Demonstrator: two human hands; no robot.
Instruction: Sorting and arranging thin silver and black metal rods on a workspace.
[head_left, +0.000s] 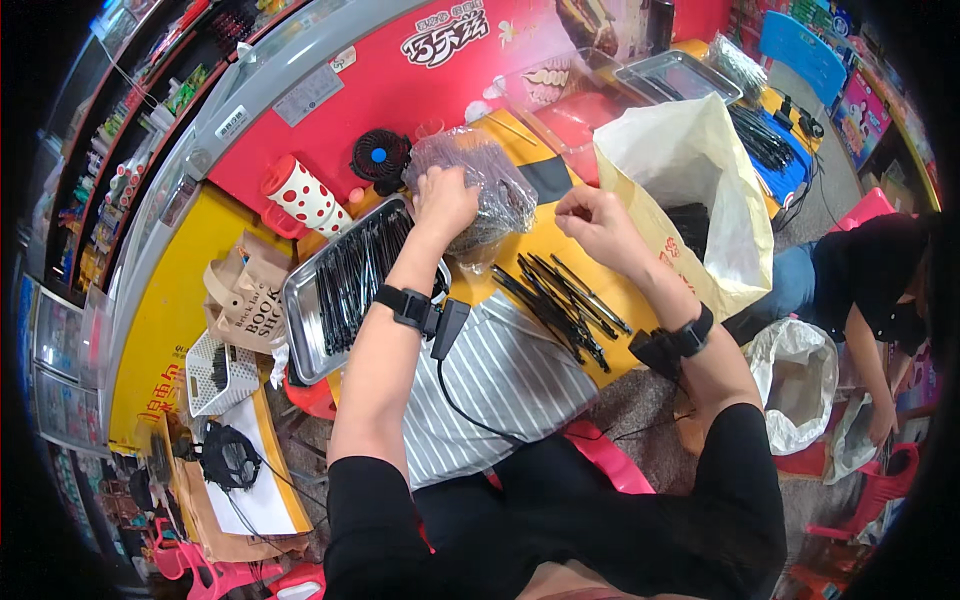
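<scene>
The clear bag (508, 195) sits on the far middle of the yellow worktop (625, 295), crumpled and bulging. From where I sit, my left hand (447, 203) lies on its left side, back of the hand up; the fingers bend down against the plastic, and I cannot tell whether they pinch it. My right hand (603, 228) hangs just right of the bag, apart from it, its fingers curled and the thumb pressed to the fingertips; I cannot tell if anything thin is between.

Nearer than the bag, a loose pile of black sticks (565, 305) lies on the worktop. Left of it, beyond my left forearm, I see a metal tray (305, 358) with more black sticks side by side. A small fan (380, 158) stands behind the tray, and a dotted tumbler (312, 200) leans to its left. To the right of my right hand stands a large open sack (655, 140) with dark contents. A striped cloth (490, 400) covers my lap at the near side; at the far right a co-worker's hand (882, 420) touches a small pale bag (850, 440)
</scene>
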